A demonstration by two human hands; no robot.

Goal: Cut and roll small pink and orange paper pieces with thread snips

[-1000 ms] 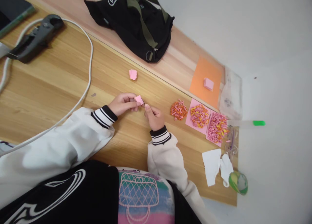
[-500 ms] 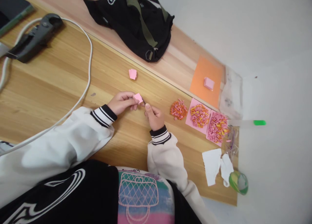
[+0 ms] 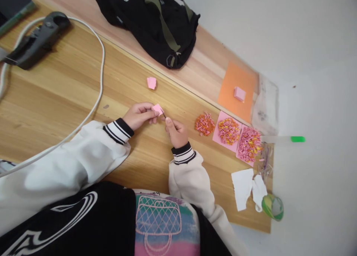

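Note:
Pinched between the thumb and fingers of my left hand [image 3: 141, 115] is a small pink paper square [image 3: 157, 108]. My right hand [image 3: 176, 132] is closed around a thin dark tool [image 3: 163, 114], its tip touching the paper's right corner; what kind of tool it is does not show. Beyond my hands lies a small stack of pink paper pieces [image 3: 151, 83]. To the right of my right hand sits a heap of small orange and pink rolled pieces [image 3: 204, 123]. Two larger heaps, one pink and yellow [image 3: 228, 131] and one mostly pink [image 3: 248, 144], rest on pink sheets.
A black bag [image 3: 164, 33] lies along the back. An orange sheet [image 3: 232, 88] carries a pink paper stack [image 3: 239, 94]. White paper [image 3: 242, 189] and a green cup [image 3: 272, 207] stand at right. A white cable [image 3: 102, 70] loops from a dark grey device [image 3: 39, 40] at left.
Both hands stay nearly where they were. The pink paper square has turned slightly, with the dark tool's tip still at its corner. The whole view has shifted a little.

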